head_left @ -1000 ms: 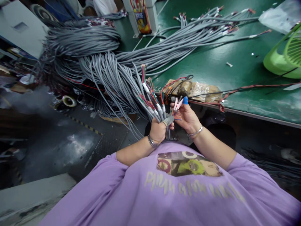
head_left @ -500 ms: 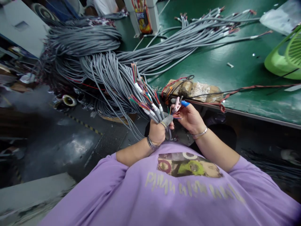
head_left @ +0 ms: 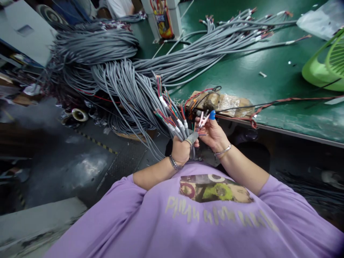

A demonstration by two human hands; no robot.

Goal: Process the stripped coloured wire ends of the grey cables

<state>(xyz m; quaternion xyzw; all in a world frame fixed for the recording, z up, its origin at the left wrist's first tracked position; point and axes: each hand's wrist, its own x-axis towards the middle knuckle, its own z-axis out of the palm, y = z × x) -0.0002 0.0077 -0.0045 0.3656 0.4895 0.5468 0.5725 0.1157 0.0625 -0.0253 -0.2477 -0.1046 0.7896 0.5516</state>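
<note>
My left hand (head_left: 182,150), its thumb wrapped in a grey cover, is closed round a bunch of grey cables (head_left: 179,132). Their stripped ends fan out above it, with white sleeves and thin coloured wires (head_left: 164,117). Close by on the right, my right hand (head_left: 216,134) holds a small pink-handled tool (head_left: 203,119), whose exact kind I cannot make out. A blue cover (head_left: 212,114) sits on one of its fingertips. Between the hands, loose thin wires (head_left: 202,133) from one cable end stick out toward my right fingers.
A large heap of grey cables (head_left: 118,75) hangs over the bench edge at left. More cables (head_left: 193,61) lie across the green bench (head_left: 274,75). A taped cardboard piece (head_left: 233,104) with cords sits at the edge. A green plastic basket-like object (head_left: 322,68) stands at right.
The pink handles have spread apart in my right hand, which has moved slightly left. My left hand and the cable ends have shifted a little right.
</note>
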